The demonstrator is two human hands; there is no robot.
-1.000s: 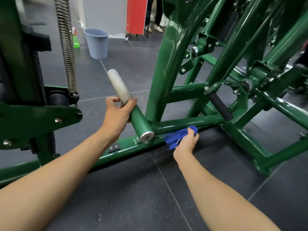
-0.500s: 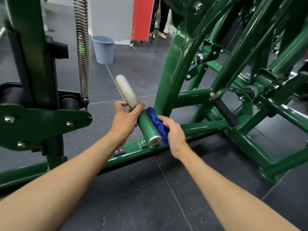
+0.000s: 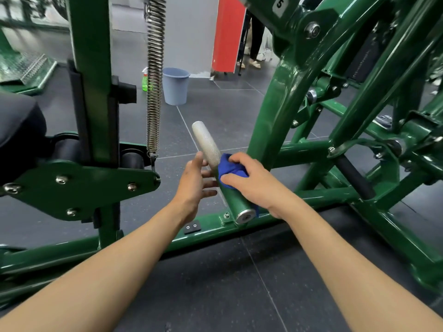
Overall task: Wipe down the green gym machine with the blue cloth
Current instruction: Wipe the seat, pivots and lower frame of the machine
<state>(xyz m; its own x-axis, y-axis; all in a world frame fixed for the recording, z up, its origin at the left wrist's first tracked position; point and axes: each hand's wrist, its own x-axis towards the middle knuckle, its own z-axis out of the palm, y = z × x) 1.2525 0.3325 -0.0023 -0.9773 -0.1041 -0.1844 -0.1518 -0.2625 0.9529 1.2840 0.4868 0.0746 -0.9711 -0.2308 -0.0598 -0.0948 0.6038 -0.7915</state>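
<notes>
I am pressing the blue cloth (image 3: 229,167) around the green bar (image 3: 234,200) of the machine (image 3: 271,130) with my right hand (image 3: 251,182), fingers curled over it, while my left hand (image 3: 195,182) is waiting open and spread just beside the bar. I think it is better to be wrapping the cloth fully and sliding it along, underside too. I am counting one cloth, one bar, one spring (image 3: 155,75), one bucket (image 3: 175,86) and one spray bottle (image 3: 144,80) behind.
</notes>
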